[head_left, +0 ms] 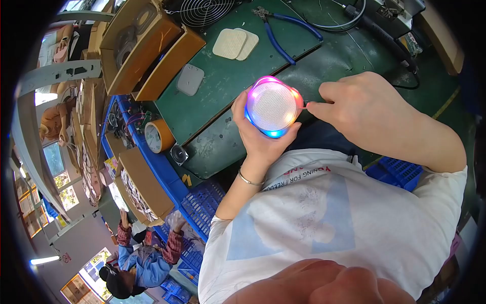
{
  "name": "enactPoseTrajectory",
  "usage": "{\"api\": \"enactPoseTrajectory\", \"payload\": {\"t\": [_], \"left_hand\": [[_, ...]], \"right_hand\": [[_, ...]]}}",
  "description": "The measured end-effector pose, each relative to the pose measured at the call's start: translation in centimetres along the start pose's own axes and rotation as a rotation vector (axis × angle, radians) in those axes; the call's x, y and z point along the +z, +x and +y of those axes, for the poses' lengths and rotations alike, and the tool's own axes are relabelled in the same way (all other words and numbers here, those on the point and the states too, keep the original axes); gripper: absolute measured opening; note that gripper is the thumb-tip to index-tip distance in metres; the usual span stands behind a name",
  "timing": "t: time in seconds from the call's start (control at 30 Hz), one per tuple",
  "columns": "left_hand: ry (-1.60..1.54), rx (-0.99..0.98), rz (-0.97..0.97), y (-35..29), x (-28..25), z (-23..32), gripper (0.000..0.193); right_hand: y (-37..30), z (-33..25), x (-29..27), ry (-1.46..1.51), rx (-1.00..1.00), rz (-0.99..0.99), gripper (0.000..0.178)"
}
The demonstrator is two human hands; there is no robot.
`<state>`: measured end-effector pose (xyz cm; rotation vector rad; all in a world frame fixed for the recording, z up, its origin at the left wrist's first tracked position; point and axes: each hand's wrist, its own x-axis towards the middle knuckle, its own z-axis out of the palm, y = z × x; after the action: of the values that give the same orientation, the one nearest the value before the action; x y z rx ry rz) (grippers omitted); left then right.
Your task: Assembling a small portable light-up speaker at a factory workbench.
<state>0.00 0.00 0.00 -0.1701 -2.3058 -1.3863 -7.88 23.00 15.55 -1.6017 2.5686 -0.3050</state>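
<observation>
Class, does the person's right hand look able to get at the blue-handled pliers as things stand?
Probably yes: the pliers lie uncovered on the green worktop, and nothing visible blocks the way from the right hand, though it is occupied beside the glowing round device in the left hand.

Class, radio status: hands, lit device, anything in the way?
Left hand gripping round lit device. Right hand at its rim, seemingly pinching thin item. Blue-handled cutters beyond, blocking nothing.
</observation>
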Motion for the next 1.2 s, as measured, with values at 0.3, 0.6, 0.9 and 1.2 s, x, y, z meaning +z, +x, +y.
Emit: {"api": "enactPoseTrajectory", "payload": {"t": [0.3, 0.6, 0.9, 1.2], "left_hand": [[0.029, 0.002, -0.005, -0.2, -0.2, -0.1, 0.112], [-0.009, -0.036, -0.007, 0.0, 0.8, 0.1, 0.113], [0.116, -0.072, 0.028, 0.6, -1.2, 0.9, 0.099], [-0.119, -0.021, 0.227, 0.2, 1.2, 0.7, 0.101]], "right_hand": [[0.0, -0.4, 0.2, -0.016, 0.033, 0.021, 0.03], [-0.8, 0.2, 0.4, -0.012, 0.037, 0.027, 0.032], [-0.2, -0.2, 5.1, 0.319, 0.075, 0.253, 0.037], [1.0, 0.9, 1.3, 0.321, -0.122, -0.129, 0.033]]}}
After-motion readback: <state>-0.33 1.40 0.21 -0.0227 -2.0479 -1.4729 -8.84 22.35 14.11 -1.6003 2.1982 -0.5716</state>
